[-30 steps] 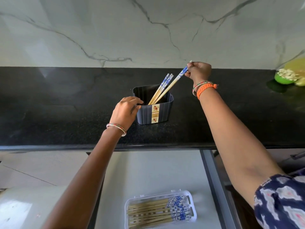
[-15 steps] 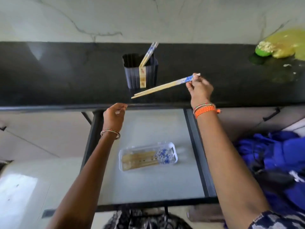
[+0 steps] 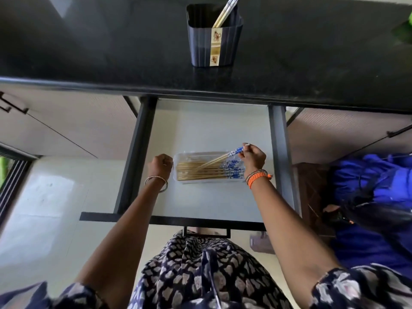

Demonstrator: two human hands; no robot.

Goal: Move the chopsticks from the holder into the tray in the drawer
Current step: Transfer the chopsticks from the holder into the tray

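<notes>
A dark ribbed holder (image 3: 214, 43) stands on the black counter with a couple of blue-topped chopsticks (image 3: 225, 13) leaning in it. Below, the open drawer (image 3: 211, 206) holds a clear plastic tray (image 3: 185, 156) with several chopsticks (image 3: 200, 173) lying side by side. My right hand (image 3: 253, 158) pinches the blue end of a chopstick pair (image 3: 217, 160), tilted with its tips down among those in the tray. My left hand (image 3: 160, 165) is a closed fist against the tray's left end; I cannot tell if it grips the rim.
The counter's front edge (image 3: 200, 91) overhangs the drawer's back. Dark drawer rails (image 3: 279, 157) run along both sides, with a handle (image 3: 206, 234) at the front. Blue cloth (image 3: 379, 197) lies to the right, and a green object (image 3: 404, 32) sits on the counter's far right.
My right hand carried the chopstick pair from above the counter down into the drawer, tips now in the tray. My left hand dropped from the counter edge to the tray's left end.
</notes>
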